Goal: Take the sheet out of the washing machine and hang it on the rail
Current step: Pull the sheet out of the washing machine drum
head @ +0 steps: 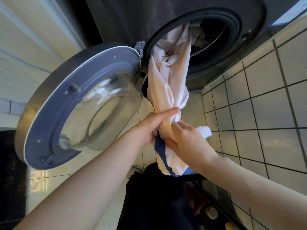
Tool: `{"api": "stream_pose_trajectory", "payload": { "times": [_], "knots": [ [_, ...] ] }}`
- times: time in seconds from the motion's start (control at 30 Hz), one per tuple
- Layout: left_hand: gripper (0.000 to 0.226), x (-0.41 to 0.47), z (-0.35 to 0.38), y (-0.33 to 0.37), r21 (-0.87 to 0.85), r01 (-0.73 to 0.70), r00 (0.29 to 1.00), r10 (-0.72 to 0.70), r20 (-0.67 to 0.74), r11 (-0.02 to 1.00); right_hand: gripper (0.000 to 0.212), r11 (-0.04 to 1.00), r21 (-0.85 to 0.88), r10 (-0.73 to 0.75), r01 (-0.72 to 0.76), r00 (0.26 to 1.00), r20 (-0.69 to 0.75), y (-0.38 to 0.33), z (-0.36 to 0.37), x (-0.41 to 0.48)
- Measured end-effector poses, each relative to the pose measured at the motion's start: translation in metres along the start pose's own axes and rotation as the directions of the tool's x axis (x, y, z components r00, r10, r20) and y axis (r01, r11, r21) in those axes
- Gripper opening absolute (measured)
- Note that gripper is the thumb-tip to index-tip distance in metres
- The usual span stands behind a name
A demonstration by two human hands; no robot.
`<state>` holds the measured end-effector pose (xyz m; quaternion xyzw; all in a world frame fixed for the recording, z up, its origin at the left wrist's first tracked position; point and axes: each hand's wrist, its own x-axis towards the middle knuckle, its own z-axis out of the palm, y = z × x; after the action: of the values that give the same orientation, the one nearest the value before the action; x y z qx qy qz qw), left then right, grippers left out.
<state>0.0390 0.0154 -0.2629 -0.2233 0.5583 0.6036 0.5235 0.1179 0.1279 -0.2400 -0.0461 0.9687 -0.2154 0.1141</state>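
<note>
Sheet (167, 83), white and twisted into a thick rope, runs from inside the drum (214, 32) of the washer (126, 19), over the grey seal (235, 44) at the mouth and out to both hands in the middle of the view. One end lies inside the drum; the other hangs past the hands in a loose bunch, with a dark blue strip (160, 146) along its edge. The left hand (154, 125) is wrapped round the twisted cloth, fingers curled under it and thumb laid across the top. The right hand (186, 138) grips the same rope just beside the left and touching it, fingers closed into the cloth and thumb underneath; a white corner pokes out beyond its knuckles. Both forearms are bare. The door (79, 110) stands swung wide open to the left of the sheet, its clear glass bowl (106, 117) facing the camera, held to the washer by a grey hinge (139, 45). The sheet passes close by the door's edge; whether it touches there I cannot tell. Some darker laundry shows deeper in the drum, too dim to name. The floor (265, 113) to the right of the washer is pale square tiles with dark grout. Dark cloth (157, 196) fills the lower middle, below the hands; what it is cannot be told
</note>
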Motion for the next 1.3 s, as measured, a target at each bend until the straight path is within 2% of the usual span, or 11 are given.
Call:
{"api": "stream_pose_trajectory", "payload": {
  "times": [0.13, 0.23, 0.4, 0.5, 0.6, 0.73, 0.93, 1.03, 1.13, 1.23, 1.3],
  "knots": [
    [0.041, 0.0, -0.001, -0.008, 0.121, -0.013, 0.977, 0.039, -0.21, 0.993, 0.05, 0.974, -0.195, -0.111, 0.119, 0.993, 0.049, 0.016, -0.02, -0.011],
    [0.037, -0.008, -0.006, -0.012, 0.156, -0.032, 0.969, 0.07, -0.238, 0.987, 0.048, 0.947, -0.203, -0.25, 0.247, 0.968, 0.013, 0.045, -0.036, 0.003],
    [0.022, -0.026, -0.012, -0.014, 0.214, -0.018, 0.982, 0.057, -0.179, 0.977, 0.113, 0.774, -0.473, -0.32, 0.42, 0.905, 0.28, 0.063, -0.032, 0.049],
    [0.03, -0.04, -0.017, -0.014, 0.242, -0.022, 0.998, 0.035, -0.049, 0.97, 0.127, 0.62, -0.529, -0.449, 0.579, 0.815, 0.366, 0.051, -0.019, 0.076],
    [0.03, -0.056, -0.027, -0.013, 0.232, -0.07, 0.996, 0.055, 0.07, 0.97, 0.132, 0.566, -0.453, -0.564, 0.689, 0.724, 0.397, 0.031, -0.014, 0.101],
    [0.042, -0.076, -0.043, -0.016, 0.412, -0.101, 0.991, 0.057, 0.119, 0.906, 0.119, 0.524, -0.248, -0.63, 0.815, 0.567, 0.531, 0.012, -0.007, 0.119],
    [0.033, -0.09, -0.053, -0.04, 0.738, -0.092, 0.994, 0.108, 0.026, 0.668, 0.077, 0.574, -0.182, -0.536, 0.799, 0.535, 0.653, 0.009, 0.015, 0.121],
    [0.028, -0.103, -0.054, -0.051, 0.83, -0.076, 0.969, 0.236, -0.069, 0.553, 0.048, 0.532, -0.252, -0.478, 0.808, 0.533, 0.699, 0.025, 0.018, 0.122],
    [0.028, -0.114, -0.046, -0.064, 0.913, -0.048, 0.834, 0.52, -0.187, 0.404, 0.043, 0.559, -0.235, -0.472, 0.795, 0.538, 0.698, 0.041, 0.019, 0.122],
    [0.032, -0.115, -0.043, -0.068, 0.884, -0.162, 0.704, 0.679, -0.208, 0.438, 0.049, 0.596, -0.166, -0.45, 0.786, 0.498, 0.741, 0.045, 0.022, 0.118],
    [0.026, -0.115, -0.041, -0.067, 0.855, -0.205, 0.682, 0.696, -0.224, 0.476, 0.041, 0.635, -0.143, -0.43, 0.759, 0.501, 0.751, 0.047, 0.02, 0.115]
  ]
}}
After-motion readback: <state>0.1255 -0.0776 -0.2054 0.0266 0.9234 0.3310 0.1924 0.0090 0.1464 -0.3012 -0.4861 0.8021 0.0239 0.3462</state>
